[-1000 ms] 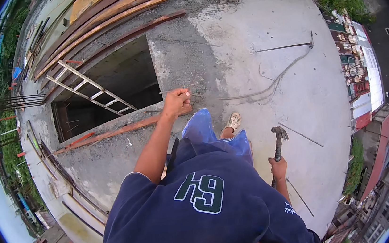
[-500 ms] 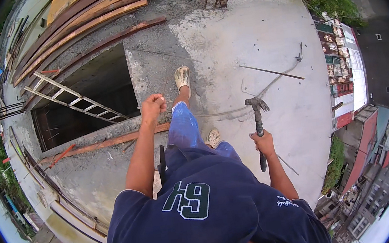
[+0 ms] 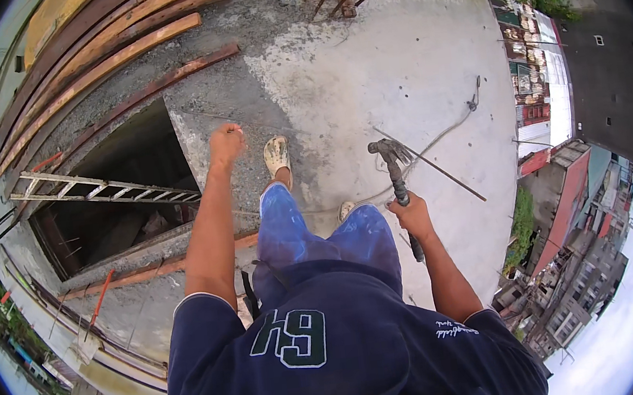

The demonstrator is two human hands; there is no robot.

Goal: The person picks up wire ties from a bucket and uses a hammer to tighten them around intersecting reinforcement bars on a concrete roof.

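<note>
My right hand (image 3: 413, 216) grips a claw hammer (image 3: 398, 183) by its dark, wrapped-looking handle. The hammer's head points away from me, over the pale concrete, and the handle's end sticks out below my fist. My left hand (image 3: 227, 144) is raised ahead of me near the floor opening, its fingers curled in and nothing visible in them. Below lie my two legs in blue paint-marked trousers, with a spattered clog (image 3: 277, 160) on the foot that is farther forward. Beyond the hammer, a thin metal rod (image 3: 437, 168) rests on the slab.
A rectangular floor opening (image 3: 119, 156) lies to my left, with a metal ladder (image 3: 111, 190) leaning out of it. Long timber planks (image 3: 104, 85) are stacked at the far left. A cord (image 3: 441, 138) trails over the slab. Rooftops (image 3: 544, 89) show past its right edge.
I have stepped forward, and the slab, opening and ladder have shifted in view. My left hand has swung farther ahead. The hammer stays in my right hand, tilted more to the left.
</note>
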